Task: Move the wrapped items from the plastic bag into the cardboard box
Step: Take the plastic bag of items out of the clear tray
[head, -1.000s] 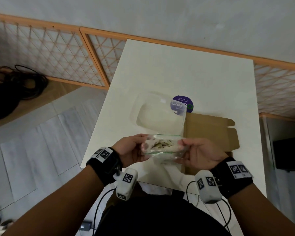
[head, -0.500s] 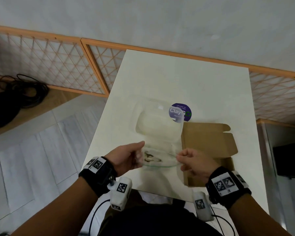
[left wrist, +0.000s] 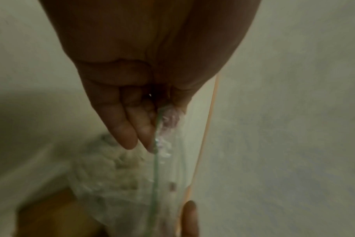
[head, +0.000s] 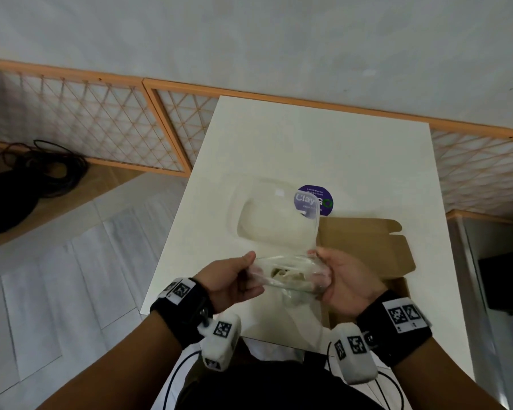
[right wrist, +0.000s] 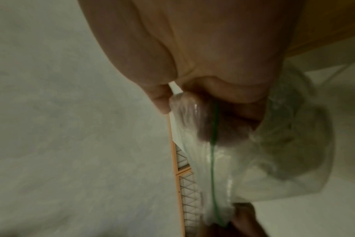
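Note:
I hold a clear plastic bag [head: 288, 273] with a green zip line between both hands, above the near edge of the white table [head: 308, 149]. My left hand [head: 234, 279] pinches the bag's left end; my right hand [head: 338, 279] grips its right end. Pale wrapped items [head: 285, 273] show through the film. In the left wrist view the bag [left wrist: 162, 160] hangs from my fingers [left wrist: 128, 131], blurred. In the right wrist view the bag [right wrist: 243, 152] bunches under my fingers [right wrist: 231, 128]. The flat brown cardboard box [head: 365, 247] lies open on the table beyond my right hand.
A clear plastic clamshell container [head: 273, 214] lies open on the table beyond the bag. A round purple sticker [head: 320, 199] sits behind it. Orange lattice panels [head: 86, 122] line the wall. Black cables [head: 42, 173] lie on the floor at left.
The bag's mouth, pulled wide half a second ago, is squeezed narrower between my hands, and both hands have tightened their hold on its ends. The head view has tilted slightly.

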### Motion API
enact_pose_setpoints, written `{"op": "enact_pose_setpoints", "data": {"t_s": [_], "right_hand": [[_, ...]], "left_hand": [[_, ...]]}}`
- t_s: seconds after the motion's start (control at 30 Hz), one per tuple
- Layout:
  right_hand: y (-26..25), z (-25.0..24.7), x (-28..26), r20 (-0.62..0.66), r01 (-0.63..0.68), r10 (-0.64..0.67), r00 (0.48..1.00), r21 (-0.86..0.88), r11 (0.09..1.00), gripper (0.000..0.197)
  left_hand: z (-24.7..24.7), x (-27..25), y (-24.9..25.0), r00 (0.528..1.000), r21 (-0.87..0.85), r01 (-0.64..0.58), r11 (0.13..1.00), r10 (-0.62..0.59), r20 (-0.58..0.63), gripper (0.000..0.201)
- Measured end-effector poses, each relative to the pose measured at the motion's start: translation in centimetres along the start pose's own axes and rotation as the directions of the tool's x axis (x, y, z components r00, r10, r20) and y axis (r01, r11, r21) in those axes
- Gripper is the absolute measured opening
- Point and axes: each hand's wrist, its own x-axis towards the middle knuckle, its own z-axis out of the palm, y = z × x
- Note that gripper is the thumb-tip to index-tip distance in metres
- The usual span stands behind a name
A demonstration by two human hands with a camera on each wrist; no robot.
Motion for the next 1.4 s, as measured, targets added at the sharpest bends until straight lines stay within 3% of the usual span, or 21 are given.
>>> {"op": "enact_pose_setpoints", "data": {"t_s": [0.13, 0.27, 0.33, 0.37, 0.43, 0.47, 0.5, 0.57, 0.73, 0.83, 0.97, 1.03, 1.13, 1.2, 1.27, 1.33, 1.4], "right_hand": [[0.4, -1.0, 0.5, 0.01, 0.099, -0.099, 0.995, -0.062, 0.993, 0.033], [0.8, -1.9, 0.9, -0.068, 0.173, -0.186, 0.98, -0.164, 0.971, 0.038], [0.8, -2.3, 0.7, -0.131, 0.153, -0.202, 0.97, -0.312, 0.938, 0.028], [0.8, -2.6, 0.6, -0.172, 0.142, -0.247, 0.954, -0.466, 0.874, 0.017], [0.9, -3.4, 0.3, -0.196, 0.078, -0.357, 0.914, -0.776, 0.626, 0.012], [1.0, -3.9, 0.3, -0.192, 0.05, -0.393, 0.899, -0.848, 0.528, 0.013], [1.0, -3.8, 0.2, -0.193, 0.046, -0.409, 0.892, -0.861, 0.506, 0.012], [1.2, -3.5, 0.3, -0.2, 0.055, -0.394, 0.897, -0.833, 0.55, 0.01], [0.8, -2.2, 0.0, -0.295, 0.065, -0.227, 0.928, -0.47, 0.88, 0.011], [0.0, -2.2, -0.4, -0.234, 0.087, -0.134, 0.963, -0.2, 0.976, 0.034], [-0.6, -1.8, -0.7, -0.131, 0.13, -0.137, 0.982, -0.061, 0.99, 0.043], [-0.2, -0.9, -0.7, -0.071, 0.111, -0.116, 0.991, -0.068, 0.992, 0.047], [0.2, -0.5, -0.5, -0.02, 0.07, -0.071, 0.997, -0.073, 0.995, 0.094], [0.0, 0.2, -0.8, 0.031, 0.082, -0.081, 0.996, -0.046, 0.996, 0.081], [0.0, 0.4, -1.0, 0.064, 0.094, -0.091, 0.994, -0.054, 0.994, 0.067], [0.2, 0.8, -1.2, 0.059, 0.131, -0.123, 0.991, -0.145, 0.981, 0.057], [0.4, 0.6, -1.0, 0.0, 0.182, -0.186, 0.983, -0.211, 0.96, 0.043]], "left_hand": [[1.6, -0.8, 2.6, 0.999, -0.157, -0.005, 0.988, 0.012, 0.043, 0.038], [3.5, -1.7, 3.4, 0.989, -0.092, -0.112, 0.989, 0.12, 0.083, 0.045], [4.0, -2.2, 3.5, 0.978, -0.071, -0.177, 0.982, 0.184, 0.103, 0.043], [4.1, -2.5, 3.5, 0.971, -0.048, -0.209, 0.977, 0.213, 0.107, 0.04], [4.2, -2.8, 3.4, 0.954, 0.067, -0.279, 0.958, 0.269, 0.135, 0.038], [4.3, -2.9, 3.2, 0.944, 0.142, -0.312, 0.939, 0.289, 0.161, 0.041], [4.5, -3.1, 3.1, 0.934, 0.212, -0.342, 0.916, 0.306, 0.185, 0.043], [4.7, -3.3, 2.8, 0.923, 0.31, -0.381, 0.871, 0.335, 0.191, 0.042], [4.9, -3.5, 3.0, 0.906, 0.535, -0.412, 0.737, 0.395, 0.153, 0.038], [5.2, -3.6, 3.0, 0.894, 0.605, -0.427, 0.672, 0.415, 0.17, 0.038], [5.4, -3.4, 2.9, 0.907, 0.596, -0.394, 0.7, 0.401, 0.129, 0.03], [5.7, -3.2, 2.7, 0.909, 0.611, -0.368, 0.701, 0.408, 0.08, 0.039], [5.8, -3.2, 2.3, 0.886, 0.655, -0.397, 0.643, 0.455, 0.09, 0.065], [5.5, -2.6, 1.7, 0.844, 0.759, -0.432, 0.487, 0.515, 0.15, 0.064], [5.0, -1.6, 1.2, 0.801, 0.845, -0.4, 0.356, 0.584, 0.132, 0.044], [4.5, -0.9, 1.1, 0.763, 0.855, -0.381, 0.352, 0.642, 0.075, 0.023], [3.7, -0.6, 1.6, 0.765, 0.822, -0.369, 0.433, 0.644, 0.003, 0.021]]}}
